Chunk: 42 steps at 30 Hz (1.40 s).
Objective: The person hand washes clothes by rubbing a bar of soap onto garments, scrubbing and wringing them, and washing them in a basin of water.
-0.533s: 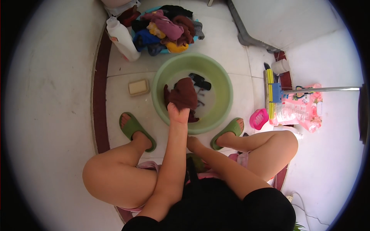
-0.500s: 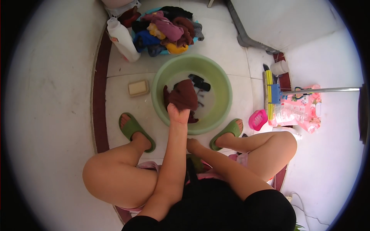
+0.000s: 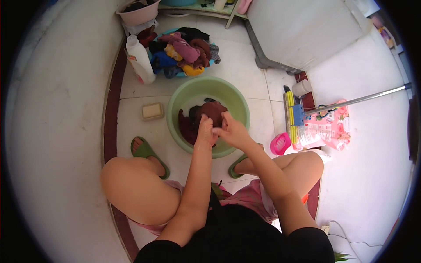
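Both of my hands are over the green basin (image 3: pixel 244 105) on the floor between my feet. My left hand (image 3: pixel 206 131) is closed on a reddish-brown garment (image 3: pixel 212 111). Close beside it, my right hand (image 3: pixel 232 130) has its fingers curled in on the same garment's edge. Part of the garment hangs down into the basin at the left, and its exact kind cannot be told. Behind it in the basin lies some dark cloth (image 3: pixel 209 100), mostly covered.
A blue basin heaped with clothes (image 3: pixel 186 48) stands behind, beside a white bottle (image 3: pixel 140 61). Left lies a soap bar in a dish (image 3: pixel 152 111). On the right are a pink dish (image 3: pixel 280 143), a mop (image 3: pixel 298 115) and a pink floral bag (image 3: pixel 335 127).
My right hand has come from near my lap up to the garment, beside my left hand. The whole view has shifted, showing more of the far floor and shelf.
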Available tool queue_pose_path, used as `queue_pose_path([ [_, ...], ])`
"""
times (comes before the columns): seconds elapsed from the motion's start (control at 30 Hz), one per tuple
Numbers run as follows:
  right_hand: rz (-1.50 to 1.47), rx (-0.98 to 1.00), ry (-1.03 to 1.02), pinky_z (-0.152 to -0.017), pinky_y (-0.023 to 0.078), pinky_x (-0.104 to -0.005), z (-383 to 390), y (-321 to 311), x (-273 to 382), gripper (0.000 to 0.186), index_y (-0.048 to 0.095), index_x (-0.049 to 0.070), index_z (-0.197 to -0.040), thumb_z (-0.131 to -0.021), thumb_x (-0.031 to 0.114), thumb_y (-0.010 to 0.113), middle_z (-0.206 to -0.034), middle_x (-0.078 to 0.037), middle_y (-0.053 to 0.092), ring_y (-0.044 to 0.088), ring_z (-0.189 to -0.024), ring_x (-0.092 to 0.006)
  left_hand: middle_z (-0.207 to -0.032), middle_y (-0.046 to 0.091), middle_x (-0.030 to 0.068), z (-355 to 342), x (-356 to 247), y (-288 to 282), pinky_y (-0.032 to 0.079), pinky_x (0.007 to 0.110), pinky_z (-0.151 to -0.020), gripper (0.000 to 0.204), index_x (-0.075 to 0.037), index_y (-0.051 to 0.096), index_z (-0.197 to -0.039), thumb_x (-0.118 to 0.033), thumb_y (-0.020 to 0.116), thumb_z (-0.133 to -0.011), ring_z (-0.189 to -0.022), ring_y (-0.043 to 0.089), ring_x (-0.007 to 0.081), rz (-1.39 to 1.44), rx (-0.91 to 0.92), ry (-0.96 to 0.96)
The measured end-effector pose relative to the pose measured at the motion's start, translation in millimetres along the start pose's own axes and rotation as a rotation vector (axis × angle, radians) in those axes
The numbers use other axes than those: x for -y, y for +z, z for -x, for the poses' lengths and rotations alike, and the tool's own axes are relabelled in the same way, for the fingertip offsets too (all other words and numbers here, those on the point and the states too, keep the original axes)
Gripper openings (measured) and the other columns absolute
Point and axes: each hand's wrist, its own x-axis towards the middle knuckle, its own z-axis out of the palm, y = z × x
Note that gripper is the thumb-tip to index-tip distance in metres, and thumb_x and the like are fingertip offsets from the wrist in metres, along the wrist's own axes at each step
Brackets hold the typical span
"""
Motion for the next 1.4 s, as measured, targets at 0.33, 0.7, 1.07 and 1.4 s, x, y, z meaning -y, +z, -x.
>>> queue_pose_path([
  [0.33, -0.387, -0.044, -0.139, -0.05, 0.033, -0.0216, 34, -2, 42, 0.009, 0.056, 0.001, -0.08, -0.075, 0.005, 0.061, -0.061, 0.002, 0.048, 0.042, -0.057, -0.0038, -0.082, 0.046, 0.0016, -3, 15, 18, 0.037, 0.024, -0.072, 0.016, -0.007, 0.047, -0.093, -0.022, 0.044, -0.092, -0.072, 0.04, 0.0129, 0.183, 0.298, 0.399],
  [0.7, -1.027, -0.394, 0.09, -0.046, 0.033, -0.017, 13, -41, 55, 0.004, 0.056, 0.003, -0.083, -0.081, 0.006, 0.053, -0.072, 0.0, 0.057, 0.043, -0.054, -0.0019, -0.124, 0.053, 0.0183, 19, 49, 9, 0.032, 0.04, -0.103, 0.034, 0.002, 0.053, -0.121, -0.012, 0.048, -0.089, -0.115, 0.049, 0.0346, -0.935, 0.035, 0.952],
  [1.07, -0.656, -0.209, 0.027, -0.051, 0.041, -0.0211, 23, -36, 52, 0.003, 0.057, 0.0, -0.081, -0.078, 0.0, 0.056, -0.066, 0.0, 0.055, 0.052, -0.061, -0.0045, -0.104, 0.06, 0.0115, -3, 54, -26, 0.046, 0.035, -0.094, 0.032, 0.0, 0.058, -0.106, -0.003, 0.05, -0.076, -0.098, 0.058, 0.025, 0.357, -0.139, -0.036],
  [1.4, -0.06, -0.274, -0.499, -0.089, 0.044, -0.0389, 25, -1, 60, 0.017, 0.064, 0.002, -0.1, -0.087, 0.009, 0.057, -0.103, -0.014, 0.06, 0.054, -0.104, -0.0325, -0.126, 0.048, 0.0105, 36, 19, 36, 0.037, 0.031, -0.1, 0.036, -0.005, 0.042, -0.127, -0.012, 0.039, -0.092, -0.118, 0.046, 0.0191, 0.352, 0.255, 0.308],
])
